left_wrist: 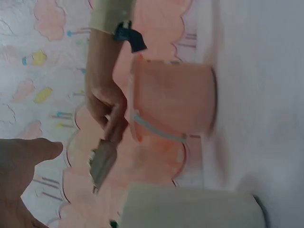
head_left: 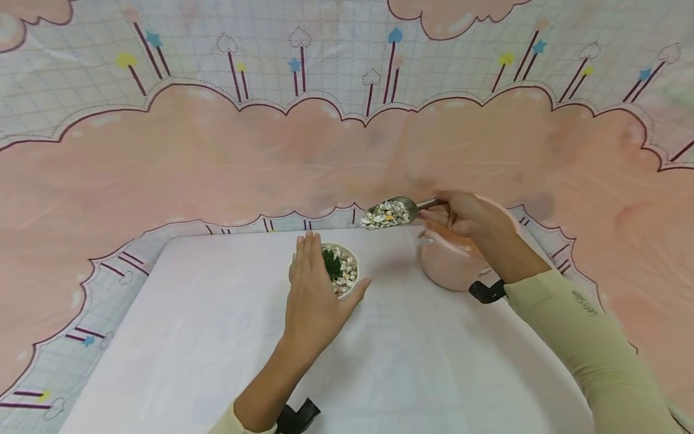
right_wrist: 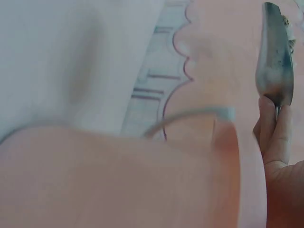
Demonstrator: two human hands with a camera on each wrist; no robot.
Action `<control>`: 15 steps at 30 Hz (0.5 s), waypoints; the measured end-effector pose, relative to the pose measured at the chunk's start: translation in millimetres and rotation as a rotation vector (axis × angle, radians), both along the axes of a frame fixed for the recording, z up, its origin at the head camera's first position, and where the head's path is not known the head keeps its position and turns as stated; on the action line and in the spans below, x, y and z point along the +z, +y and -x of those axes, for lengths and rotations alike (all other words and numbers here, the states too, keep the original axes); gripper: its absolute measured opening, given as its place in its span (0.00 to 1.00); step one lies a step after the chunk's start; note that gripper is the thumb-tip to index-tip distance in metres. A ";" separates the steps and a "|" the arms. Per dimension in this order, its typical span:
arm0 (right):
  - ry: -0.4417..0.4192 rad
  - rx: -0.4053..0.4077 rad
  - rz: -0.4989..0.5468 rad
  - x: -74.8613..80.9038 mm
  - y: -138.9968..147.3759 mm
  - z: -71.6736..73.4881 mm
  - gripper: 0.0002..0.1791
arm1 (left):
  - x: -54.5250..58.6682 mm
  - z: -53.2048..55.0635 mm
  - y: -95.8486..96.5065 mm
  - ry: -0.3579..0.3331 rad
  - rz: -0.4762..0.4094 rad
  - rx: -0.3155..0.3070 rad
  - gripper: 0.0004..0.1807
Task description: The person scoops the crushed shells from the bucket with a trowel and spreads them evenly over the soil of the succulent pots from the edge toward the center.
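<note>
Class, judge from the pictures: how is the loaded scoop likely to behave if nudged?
The scoop looks stiff, given its metallic sheen. It probably feels front-heavy, since the right hand grips only its handle. The loose pale pieces heaped at its open front would likely spill if tipped.

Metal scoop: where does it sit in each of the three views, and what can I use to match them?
Head: the metal scoop is just right of centre at about mid-height, held by the right hand.
Left wrist: the scoop is left of centre, in the lower half.
Right wrist: the scoop is at the upper right.
Shared landmark: the pink bucket, visible in all three.
</note>
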State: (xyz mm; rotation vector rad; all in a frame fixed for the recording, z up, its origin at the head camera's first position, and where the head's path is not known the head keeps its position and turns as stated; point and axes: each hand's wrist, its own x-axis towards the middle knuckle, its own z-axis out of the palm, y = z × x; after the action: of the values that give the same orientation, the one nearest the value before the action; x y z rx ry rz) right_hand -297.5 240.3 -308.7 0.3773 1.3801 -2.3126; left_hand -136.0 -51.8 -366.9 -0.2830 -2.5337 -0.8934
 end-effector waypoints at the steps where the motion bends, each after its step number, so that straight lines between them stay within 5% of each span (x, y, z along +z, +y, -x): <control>1: 0.000 0.009 -0.003 -1.2 -5.1 1.0 0.21 | -2.7 1.5 -4.6 -0.020 0.013 0.016 0.64; 10: 0.047 0.037 -0.120 -11.8 -33.5 5.5 0.22 | -25.9 11.7 -32.1 -0.252 0.110 0.127 0.75; 15: 0.099 0.058 -0.185 -13.7 -39.1 5.8 0.15 | -35.1 15.7 -36.6 -0.318 0.111 0.143 0.76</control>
State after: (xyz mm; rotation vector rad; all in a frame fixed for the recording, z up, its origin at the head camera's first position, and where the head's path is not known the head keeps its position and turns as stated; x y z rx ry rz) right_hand -303.2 201.2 -322.4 0.2769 1.6381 -2.1900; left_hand -151.6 -88.4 -402.0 0.0112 -2.8582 -0.7964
